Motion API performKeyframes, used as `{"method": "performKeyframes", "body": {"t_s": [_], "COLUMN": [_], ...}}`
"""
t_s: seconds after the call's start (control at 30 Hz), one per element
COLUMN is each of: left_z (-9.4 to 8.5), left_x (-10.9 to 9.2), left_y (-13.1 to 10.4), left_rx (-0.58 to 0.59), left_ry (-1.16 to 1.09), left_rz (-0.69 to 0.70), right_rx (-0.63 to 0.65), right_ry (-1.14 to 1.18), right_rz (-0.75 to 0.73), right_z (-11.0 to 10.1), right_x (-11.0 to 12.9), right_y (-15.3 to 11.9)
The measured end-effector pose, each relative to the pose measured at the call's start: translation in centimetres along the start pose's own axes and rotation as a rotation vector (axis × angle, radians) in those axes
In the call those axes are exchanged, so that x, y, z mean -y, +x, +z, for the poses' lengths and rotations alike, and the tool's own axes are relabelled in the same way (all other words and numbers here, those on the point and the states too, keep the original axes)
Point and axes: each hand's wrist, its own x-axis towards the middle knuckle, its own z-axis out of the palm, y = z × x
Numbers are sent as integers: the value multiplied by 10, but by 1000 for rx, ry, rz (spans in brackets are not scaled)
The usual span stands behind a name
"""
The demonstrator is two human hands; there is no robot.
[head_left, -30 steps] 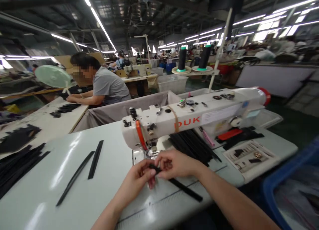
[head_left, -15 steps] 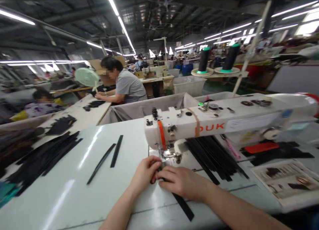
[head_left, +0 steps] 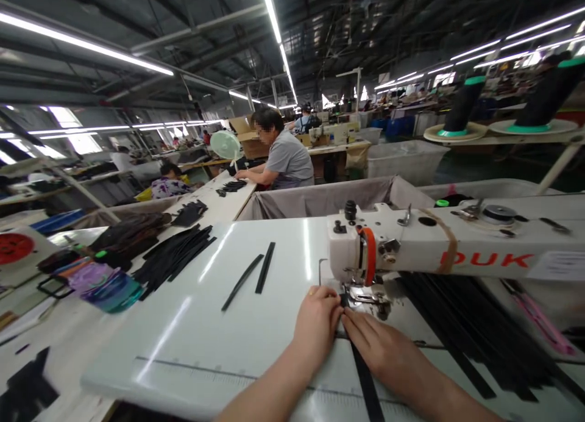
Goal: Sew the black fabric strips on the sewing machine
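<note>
A long black strip (head_left: 364, 382) lies with its far end at the presser foot (head_left: 347, 297) of a white sewing machine (head_left: 406, 251) and runs toward me across the bed. My left hand (head_left: 317, 321) is closed at the left side of that end, fingers bent and pressed on the strip close to the foot. From the right, my right hand (head_left: 381, 343) presses the strip down with its fingers together, the tips touching it just in front of the foot. Part of the strip is hidden under both hands.
Two loose black strips (head_left: 265, 268) lie left of the machine. Black strips are piled at the left (head_left: 176, 251) and under the machine arm (head_left: 475, 330). A pink-handled tool (head_left: 543, 324) rests at right. Thread cones (head_left: 464, 108) stand behind. A co-worker (head_left: 287, 150) sits beyond the table.
My view has turned left, so everything sits further right. My fingers, earlier gathered around the strip's end before the machine, now press it flat at the presser foot.
</note>
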Motion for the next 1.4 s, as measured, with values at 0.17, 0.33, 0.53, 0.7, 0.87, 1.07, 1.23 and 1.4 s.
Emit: {"method": "performKeyframes", "body": {"t_s": [0.17, 0.33, 0.53, 0.7, 0.87, 1.07, 1.23, 1.4], "left_z": [5, 6, 10, 13, 14, 15, 11, 9], "left_x": [3, 4, 1, -3, -5, -7, -8, -10], "left_y": [2, 3, 3, 3, 2, 2, 4, 4], "left_rx": [9, 16, 15, 55, 62, 37, 54, 67], "left_ry": [-67, -45, 38, 166, 237, 264, 241, 235], "left_rz": [98, 108, 91, 84, 76, 87, 99, 93], "right_rx": [-46, -13, -2, 1, -16, -6, 20, 40], "right_ry": [9, 54, 96, 76, 45, 48, 101, 134], "right_rz": [44, 19, 38, 28, 12, 32, 40, 45], "right_z": [3, 4, 7, 5, 4, 6, 3, 0], "right_x": [-3, -8, -11, -11, -11, -10, -13, -14], "right_y": [-2, -6, -8, -6, -4, -5, -5, -4]}}
